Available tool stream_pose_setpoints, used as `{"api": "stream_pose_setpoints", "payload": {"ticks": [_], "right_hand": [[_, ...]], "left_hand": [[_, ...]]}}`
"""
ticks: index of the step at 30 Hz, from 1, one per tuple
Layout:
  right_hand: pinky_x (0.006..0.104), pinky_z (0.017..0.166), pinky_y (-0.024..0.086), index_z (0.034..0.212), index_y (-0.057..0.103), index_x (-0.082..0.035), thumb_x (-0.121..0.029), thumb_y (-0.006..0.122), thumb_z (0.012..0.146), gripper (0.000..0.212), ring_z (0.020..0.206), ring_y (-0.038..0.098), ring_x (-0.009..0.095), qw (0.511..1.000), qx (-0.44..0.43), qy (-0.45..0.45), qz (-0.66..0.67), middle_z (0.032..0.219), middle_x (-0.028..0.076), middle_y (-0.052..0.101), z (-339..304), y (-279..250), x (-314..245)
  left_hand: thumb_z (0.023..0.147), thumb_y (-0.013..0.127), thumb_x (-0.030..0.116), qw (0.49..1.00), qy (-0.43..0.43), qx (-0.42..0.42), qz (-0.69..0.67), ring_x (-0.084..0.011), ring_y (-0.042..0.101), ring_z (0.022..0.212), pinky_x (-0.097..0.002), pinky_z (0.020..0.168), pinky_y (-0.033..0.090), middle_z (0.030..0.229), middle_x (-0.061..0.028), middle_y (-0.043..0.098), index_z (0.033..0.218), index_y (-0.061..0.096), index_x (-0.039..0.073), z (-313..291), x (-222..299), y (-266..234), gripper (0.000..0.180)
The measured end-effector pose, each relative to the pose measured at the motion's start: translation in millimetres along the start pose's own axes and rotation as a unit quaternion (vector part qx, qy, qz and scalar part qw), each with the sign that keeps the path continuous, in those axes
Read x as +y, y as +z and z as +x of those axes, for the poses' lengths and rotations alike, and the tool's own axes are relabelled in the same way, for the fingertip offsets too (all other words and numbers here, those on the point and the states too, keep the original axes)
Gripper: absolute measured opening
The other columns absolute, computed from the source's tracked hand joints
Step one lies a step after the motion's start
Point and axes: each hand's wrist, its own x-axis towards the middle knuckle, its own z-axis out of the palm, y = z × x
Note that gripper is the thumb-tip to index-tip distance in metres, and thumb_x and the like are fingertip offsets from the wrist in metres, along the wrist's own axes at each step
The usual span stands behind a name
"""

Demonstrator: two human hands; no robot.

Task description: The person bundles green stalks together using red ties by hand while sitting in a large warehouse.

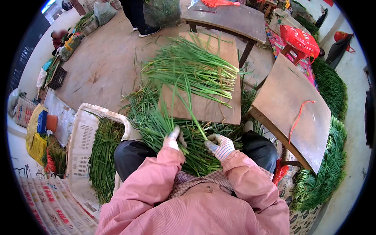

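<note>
My left hand (173, 140), in a pale glove, is closed around a small bunch of green chives (165, 124), the leaves pointing up and away. In its striped glove, my right hand (220, 146) pinches the base of a long chive stalk (197, 122) that slants up to the left. Beyond both hands a wide pile of chives (196, 68) lies on a brown board (231, 111), pale stem ends to the right. Beneath my hands is a loose heap of chives (199, 161), spread over my lap and between my knees.
A white plastic crate (83, 127) with chives stands at my left. To the right is a small wooden table (297, 105) with a red tie (298, 117) on it. A larger table (227, 21) stands ahead, near a standing person's legs (137, 15). Greens (323, 168) line the right wall.
</note>
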Motion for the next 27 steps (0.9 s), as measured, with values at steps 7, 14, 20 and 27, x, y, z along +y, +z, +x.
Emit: {"api": "stream_pose_setpoints", "payload": {"ticks": [7, 14, 20, 27], "right_hand": [[0.0229, 0.055, 0.044, 0.091, 0.061, -0.003, -0.015, 0.068, 0.073, 0.024, 0.058, 0.051, 0.008, 0.979, -0.032, -0.104, -0.171, 0.069, 0.003, 0.059, -29.1, 13.0, -22.3], [0.0266, 0.066, 0.045, 0.102, 0.056, 0.001, -0.023, 0.074, 0.070, 0.044, 0.072, 0.052, 0.011, 0.990, -0.132, -0.012, 0.049, 0.083, 0.004, 0.060, -22.1, 16.3, -14.6], [0.0230, 0.054, 0.042, 0.094, 0.061, -0.001, -0.017, 0.062, 0.081, 0.021, 0.060, 0.048, 0.008, 0.989, -0.047, 0.014, 0.139, 0.073, 0.000, 0.058, -2.5, 31.4, -22.7], [0.0322, 0.058, 0.047, 0.089, 0.060, -0.005, -0.027, 0.063, 0.072, 0.028, 0.059, 0.057, 0.023, 0.933, -0.062, -0.066, -0.349, 0.071, 0.014, 0.060, 9.8, 21.9, 2.8]], "left_hand": [[0.064, 0.074, 0.045, 0.995, 0.014, -0.031, 0.096, -0.0154, 0.044, 0.039, -0.0293, 0.034, 0.036, 0.057, -0.0028, 0.048, 0.088, 0.049, 0.007, -23.5, -4.9, -0.7, 0.051], [0.065, 0.077, 0.028, 0.986, 0.039, -0.106, 0.126, -0.0126, 0.044, 0.037, -0.0258, 0.033, 0.033, 0.053, -0.0011, 0.051, 0.078, 0.059, 0.008, -43.7, 15.1, 14.6, 0.030], [0.068, 0.076, 0.025, 0.985, 0.090, -0.068, 0.127, -0.0120, 0.044, 0.035, -0.0247, 0.032, 0.034, 0.052, -0.0016, 0.052, 0.077, 0.059, 0.010, -46.7, 11.9, 13.6, 0.025], [0.069, 0.075, 0.018, 0.974, 0.210, -0.055, 0.065, -0.0091, 0.043, 0.036, -0.0220, 0.033, 0.033, 0.052, -0.0001, 0.052, 0.073, 0.058, 0.014, -50.9, 50.9, 16.8, 0.018]]}}
